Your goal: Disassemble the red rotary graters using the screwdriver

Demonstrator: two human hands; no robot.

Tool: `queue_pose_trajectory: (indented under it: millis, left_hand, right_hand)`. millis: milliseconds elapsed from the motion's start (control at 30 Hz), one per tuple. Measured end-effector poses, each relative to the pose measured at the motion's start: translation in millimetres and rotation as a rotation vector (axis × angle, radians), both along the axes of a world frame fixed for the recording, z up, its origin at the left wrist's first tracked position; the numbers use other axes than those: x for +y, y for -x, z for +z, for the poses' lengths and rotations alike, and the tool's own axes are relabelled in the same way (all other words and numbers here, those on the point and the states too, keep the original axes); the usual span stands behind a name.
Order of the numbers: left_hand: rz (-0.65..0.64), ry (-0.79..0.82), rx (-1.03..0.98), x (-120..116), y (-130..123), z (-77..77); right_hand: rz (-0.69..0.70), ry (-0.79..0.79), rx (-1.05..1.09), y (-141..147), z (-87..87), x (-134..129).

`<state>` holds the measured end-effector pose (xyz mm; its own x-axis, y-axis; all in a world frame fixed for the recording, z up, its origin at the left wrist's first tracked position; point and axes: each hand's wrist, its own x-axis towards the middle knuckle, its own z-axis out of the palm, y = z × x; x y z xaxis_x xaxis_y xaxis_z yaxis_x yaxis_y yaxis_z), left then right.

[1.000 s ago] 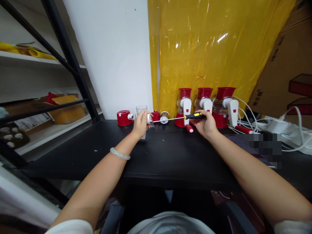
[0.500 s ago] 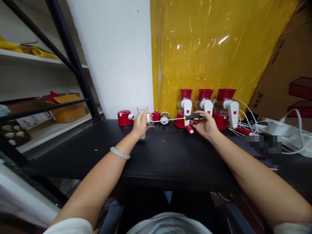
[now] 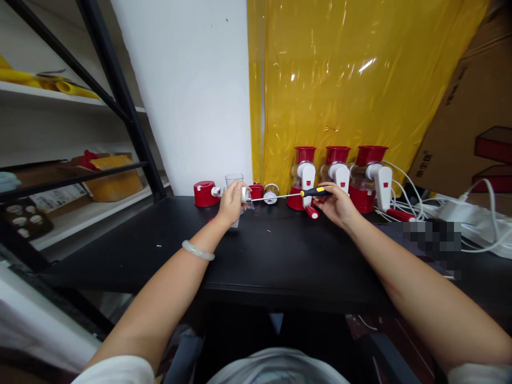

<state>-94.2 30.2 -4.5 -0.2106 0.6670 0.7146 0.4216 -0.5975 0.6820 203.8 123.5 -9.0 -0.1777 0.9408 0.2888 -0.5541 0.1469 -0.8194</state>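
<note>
My left hand (image 3: 231, 204) is closed around a white plastic part (image 3: 244, 195) with a clear piece at its side; much of it is hidden by the fingers. In my right hand (image 3: 338, 206) is a screwdriver (image 3: 316, 191) with a black and yellow handle. Its long metal shaft lies almost level, pointing left, and its tip meets the white part. Behind the left hand stand a red base (image 3: 205, 194) with a white fitting and a clear container (image 3: 233, 178). A small round drum (image 3: 270, 196) sits behind the shaft, beside a red piece (image 3: 256, 191).
Three rotary graters with red hoppers and white cranks, the nearest a grater (image 3: 370, 178) by the cables, line the back of the black table (image 3: 256, 261). White cables and a power strip (image 3: 484, 226) lie at right. A shelf rack (image 3: 108, 80) stands left.
The screwdriver's handle has turned about its shaft, so its yellow stripe now faces up. The fingers of my right hand have shifted slightly. My left hand stays in place.
</note>
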Motion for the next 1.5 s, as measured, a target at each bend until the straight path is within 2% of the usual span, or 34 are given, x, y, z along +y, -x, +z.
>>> queue_pose_trajectory:
  millis: [200,400,767,1300,1500]
  left_hand:
    - [0.003,0.002,0.022,1.0,0.5,-0.4]
    - [0.017,-0.019,0.024,1.1,1.4,-1.0]
    - [-0.005,0.021,0.061,-4.6,-4.6,0.6]
    - [-0.009,0.039,0.078,-5.1,-4.7,0.5]
    - [-0.057,0.046,0.088,-3.7,-1.9,0.0]
  right_hand:
    - [0.004,-0.037,-0.041,-1.8,-4.3,3.2]
    - [-0.117,-0.107,-0.215,0.1,-10.3,11.1]
    - [-0.156,-0.031,-0.145,2.5,-5.2,8.2]
    - [-0.178,-0.083,-0.182,0.8,-8.5,13.5]
    - [-0.259,-0.068,-0.206,-1.4,-7.2,13.1]
